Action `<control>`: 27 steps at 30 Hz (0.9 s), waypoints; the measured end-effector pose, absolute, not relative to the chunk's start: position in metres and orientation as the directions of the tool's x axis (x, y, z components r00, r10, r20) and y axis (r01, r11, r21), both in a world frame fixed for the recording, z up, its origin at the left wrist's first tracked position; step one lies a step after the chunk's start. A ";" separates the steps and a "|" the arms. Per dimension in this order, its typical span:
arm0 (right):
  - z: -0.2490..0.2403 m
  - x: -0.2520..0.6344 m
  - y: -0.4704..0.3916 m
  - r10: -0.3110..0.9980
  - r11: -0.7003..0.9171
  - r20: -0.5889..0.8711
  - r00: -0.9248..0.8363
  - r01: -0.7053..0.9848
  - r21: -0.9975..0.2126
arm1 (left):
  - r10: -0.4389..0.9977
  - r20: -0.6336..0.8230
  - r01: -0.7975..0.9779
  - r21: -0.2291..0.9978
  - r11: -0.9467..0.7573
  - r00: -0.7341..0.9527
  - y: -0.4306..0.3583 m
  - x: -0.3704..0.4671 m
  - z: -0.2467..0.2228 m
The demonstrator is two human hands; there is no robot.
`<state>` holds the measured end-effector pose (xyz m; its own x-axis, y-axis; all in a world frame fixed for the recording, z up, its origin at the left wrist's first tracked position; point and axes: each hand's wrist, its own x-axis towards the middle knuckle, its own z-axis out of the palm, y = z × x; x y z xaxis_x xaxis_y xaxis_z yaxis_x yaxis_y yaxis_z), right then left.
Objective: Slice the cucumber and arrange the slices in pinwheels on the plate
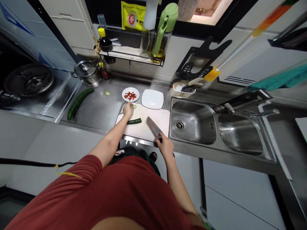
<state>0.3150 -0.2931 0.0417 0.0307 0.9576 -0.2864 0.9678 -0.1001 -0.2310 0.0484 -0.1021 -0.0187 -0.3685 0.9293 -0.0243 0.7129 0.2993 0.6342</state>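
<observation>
On the white cutting board (153, 131), my right hand (165, 146) grips the handle of a kitchen knife (154, 126), its broad blade pointing up and left across the board. My left hand (128, 109) is at the board's upper left, fingers closed at the edge of a pale green cucumber slice (134, 106). Below it lies a length of cut cucumber (134, 121), its left end partly hidden behind my left forearm. A small white plate (130, 91) of chopped red pieces and a white square plate (152, 98) stand just behind the board.
A long cucumber (78, 103) and a cucumber end piece (107, 93) lie on the steel counter to the left. Farther back stands a lidded pot (86, 72). To the right is a double sink (194, 121). A rack (131, 56) with bottles hangs above.
</observation>
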 end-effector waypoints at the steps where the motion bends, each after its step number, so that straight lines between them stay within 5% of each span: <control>1: 0.042 0.315 -0.293 0.957 -0.104 -0.288 0.034 0.967 -0.232 | 0.936 -0.006 0.729 0.625 0.278 -0.352 -0.103 0.049 -0.019; 9: 0.044 0.316 -0.289 0.952 -0.114 -0.304 0.035 0.962 -0.247 | 0.982 0.066 0.821 0.560 0.112 -0.179 -0.114 0.048 -0.017; 27: 0.042 0.310 -0.290 0.964 -0.120 -0.265 0.041 0.949 -0.293 | 0.984 0.100 0.830 0.554 0.068 -0.147 -0.119 0.040 -0.020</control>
